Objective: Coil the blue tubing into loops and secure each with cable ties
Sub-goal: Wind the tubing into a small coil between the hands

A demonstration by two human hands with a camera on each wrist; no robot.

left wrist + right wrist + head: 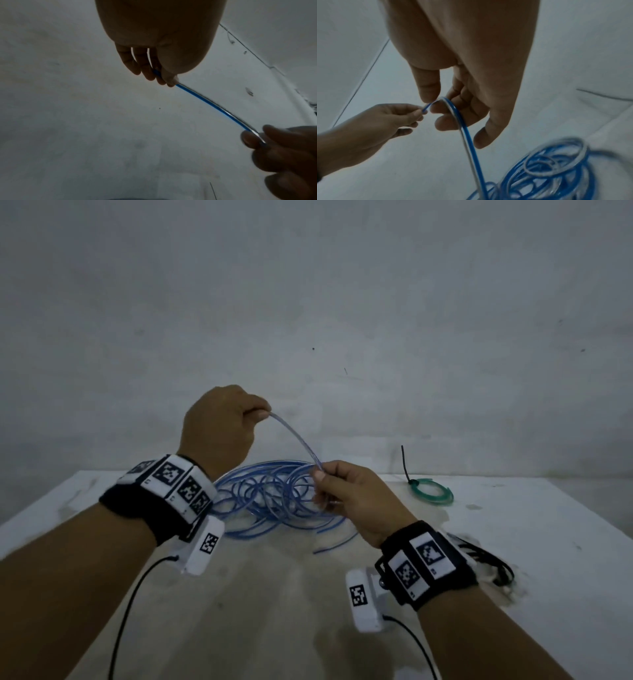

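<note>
A tangled heap of blue tubing (274, 498) lies on the white table (513, 525), behind my hands. One strand of the tubing (296, 436) arcs up off the heap between both hands. My left hand (260, 414) is raised above the heap and pinches the strand's end between thumb and fingers (169, 81). Lower and to the right, my right hand (322, 474) pinches the same strand (453, 111), which drops from there to the heap (556, 173). A green tubing coil (433, 491) with a black cable tie (406, 463) sticking up lies at the back right.
Loose black cable ties (486, 559) lie on the table right of my right wrist. A bare grey wall (308, 302) rises right behind the table's back edge. Cables hang from both wrist cameras over the near tabletop.
</note>
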